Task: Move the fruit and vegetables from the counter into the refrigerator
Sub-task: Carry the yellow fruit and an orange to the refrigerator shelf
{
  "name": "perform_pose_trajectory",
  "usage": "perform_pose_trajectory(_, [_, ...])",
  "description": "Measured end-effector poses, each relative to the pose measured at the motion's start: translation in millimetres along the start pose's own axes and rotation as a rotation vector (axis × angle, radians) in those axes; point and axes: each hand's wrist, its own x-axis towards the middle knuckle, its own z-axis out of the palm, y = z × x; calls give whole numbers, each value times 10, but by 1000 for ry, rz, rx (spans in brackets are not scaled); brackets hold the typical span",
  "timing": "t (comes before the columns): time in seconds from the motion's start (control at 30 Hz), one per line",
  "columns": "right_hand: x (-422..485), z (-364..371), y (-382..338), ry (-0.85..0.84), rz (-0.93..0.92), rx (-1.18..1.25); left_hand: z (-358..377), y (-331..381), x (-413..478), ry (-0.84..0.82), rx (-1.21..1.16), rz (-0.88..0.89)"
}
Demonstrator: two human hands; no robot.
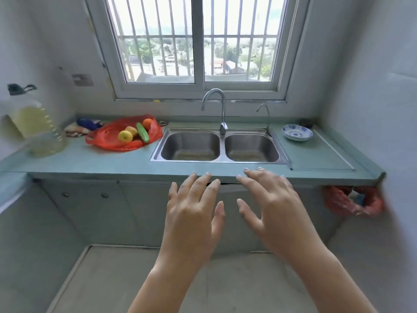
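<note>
Two bare hands are what we hold out in front of us, palms down and fingers spread, gripping nothing: our left hand [194, 204] and our right hand [274, 199] hover side by side over the front edge of the green counter [94, 160], just before the double steel sink [220, 145]. We see the fruit and vegetables well apart from both hands, to the left of the sink, lying on an opened red plastic bag [108, 136] spread on the counter. On it lie a yellow apple [125, 136], a second yellowish fruit [131, 130] just behind it, a green cucumber [142, 132] lying at a slant, and an orange [147, 123] at the back. Left of the bag stands a large oil bottle [39, 129], blurred. On the right of the sink sits a blue and white bowl [297, 132]. A tall faucet [216, 107] rises behind the sink, beneath the barred window [198, 41]. Another red bag [352, 202] hangs below the counter's right end.
</note>
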Motion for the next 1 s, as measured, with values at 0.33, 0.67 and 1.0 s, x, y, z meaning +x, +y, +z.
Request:
perform_pose_trajectory(0.33, [1169, 1295, -493, -21, -107, 134, 116, -1616, 449, -2, 92, -180])
perform_pose_trajectory(0.67, [2459, 2588, -367, -99, -155, 248, 694, -2893, 1226, -40, 136, -373])
perform_pose_trajectory(1.0, [3572, 3689, -680, -215, -278, 327, 840, -4206, 1701, -25, 206, -595])
